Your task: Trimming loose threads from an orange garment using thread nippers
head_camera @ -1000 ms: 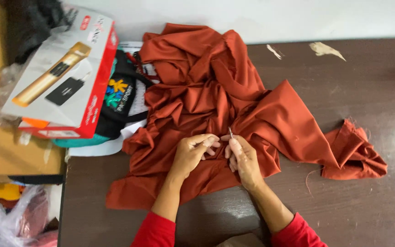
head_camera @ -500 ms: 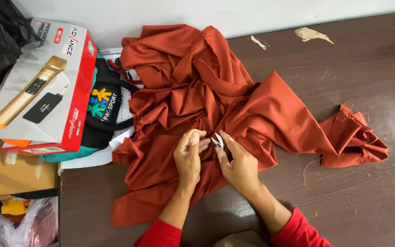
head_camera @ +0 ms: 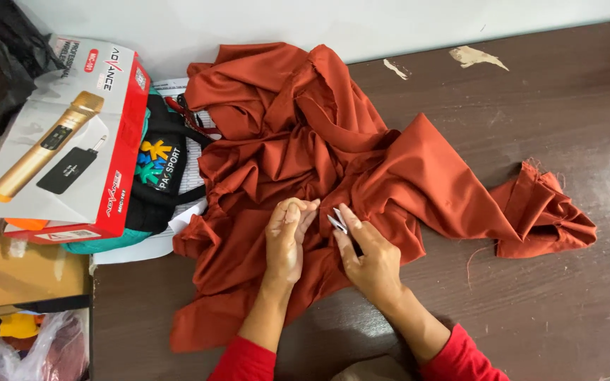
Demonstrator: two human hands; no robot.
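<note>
Your right hand (head_camera: 370,259) holds a small pair of metal snips (head_camera: 337,221) between thumb and forefinger, the pale blades poking out past your fingertips and resting against the cloth. Your left hand (head_camera: 287,240) is just beside it, fingers curled closed and pinching a fold of the rust-orange fabric (head_camera: 305,162). Both hands lie on that fabric, close together but not touching.

The fabric is a crumpled heap spread over the dark brown table (head_camera: 573,120), with one corner trailing off to your right, where a loose thread lies on the wood. Your red sleeves (head_camera: 460,356) show at the bottom edge.

To your left, touching the heap, sits a black bag with a colourful print (head_camera: 158,176). On top of it leans a white and red box picturing a gold microphone (head_camera: 65,141).
</note>
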